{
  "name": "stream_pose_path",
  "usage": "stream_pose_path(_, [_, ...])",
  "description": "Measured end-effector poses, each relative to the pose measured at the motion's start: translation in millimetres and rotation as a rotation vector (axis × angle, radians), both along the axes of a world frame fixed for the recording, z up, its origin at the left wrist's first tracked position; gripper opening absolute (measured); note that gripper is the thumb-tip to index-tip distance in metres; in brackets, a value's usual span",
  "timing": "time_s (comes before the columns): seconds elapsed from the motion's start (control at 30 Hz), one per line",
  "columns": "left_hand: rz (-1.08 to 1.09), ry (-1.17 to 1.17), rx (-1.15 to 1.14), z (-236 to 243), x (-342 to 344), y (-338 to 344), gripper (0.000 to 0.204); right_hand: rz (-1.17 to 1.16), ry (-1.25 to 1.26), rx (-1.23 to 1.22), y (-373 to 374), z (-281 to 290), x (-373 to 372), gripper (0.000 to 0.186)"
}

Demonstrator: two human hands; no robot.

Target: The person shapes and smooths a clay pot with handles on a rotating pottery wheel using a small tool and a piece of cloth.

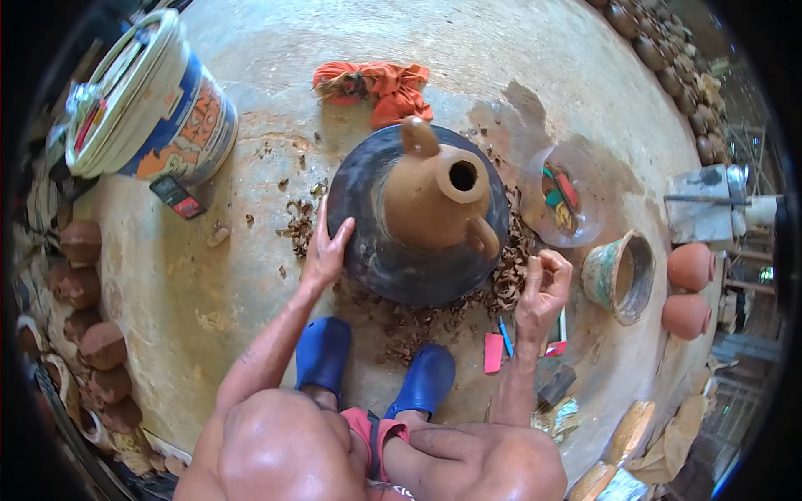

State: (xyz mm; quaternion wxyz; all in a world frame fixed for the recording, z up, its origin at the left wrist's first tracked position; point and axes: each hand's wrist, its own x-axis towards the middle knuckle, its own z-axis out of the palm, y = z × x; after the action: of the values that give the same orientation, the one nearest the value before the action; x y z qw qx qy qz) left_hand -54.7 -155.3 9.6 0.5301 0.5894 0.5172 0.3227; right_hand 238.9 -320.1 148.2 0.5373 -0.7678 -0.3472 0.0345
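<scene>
A brown clay jug (418,204) with a narrow round mouth and two handles stands on a dark round pottery wheel (368,259). My left hand (327,250) lies at the wheel's left rim, fingers stretched and thumb apart, holding nothing. To the right of the wheel, my right hand (547,284) is raised with its fingers curled together. Whatever it may hold is hidden by the fingers. Curled clay shavings (511,275) lie around the wheel's base. Below my right hand are a pink block (493,353) and a thin blue tool (506,336).
A clear basin (595,225) with small coloured tools sits right of the wheel, near a stained pot (589,280) and red clay pots (687,316). Orange cloth (401,88) lies beyond the wheel. A large bucket (188,117) and a phone (177,197) are far left; brown pots (104,345) line the left side.
</scene>
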Motion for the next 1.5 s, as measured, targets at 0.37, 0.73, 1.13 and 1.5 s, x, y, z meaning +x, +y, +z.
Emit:
stream_pose_path(0.37, [0.19,0.083,0.088,-8,26,69,0.051,0.634,-0.944,-0.286,76,169,-34,0.019])
stream_pose_path(0.73, [0.398,-0.034,-0.044,3,34,1,0.058,1.091,-1.451,-0.602,182,112,-134,0.057])
stream_pose_path(1.13, [0.287,-0.023,0.069,-8,31,49,0.052,0.68,-1.488,-0.639,225,77,-131,0.024])
stream_pose_path(1.5, [0.271,-0.035,0.022,-4,31,54,0.051,1.062,-1.562,-0.98,203,64,-145,0.057])
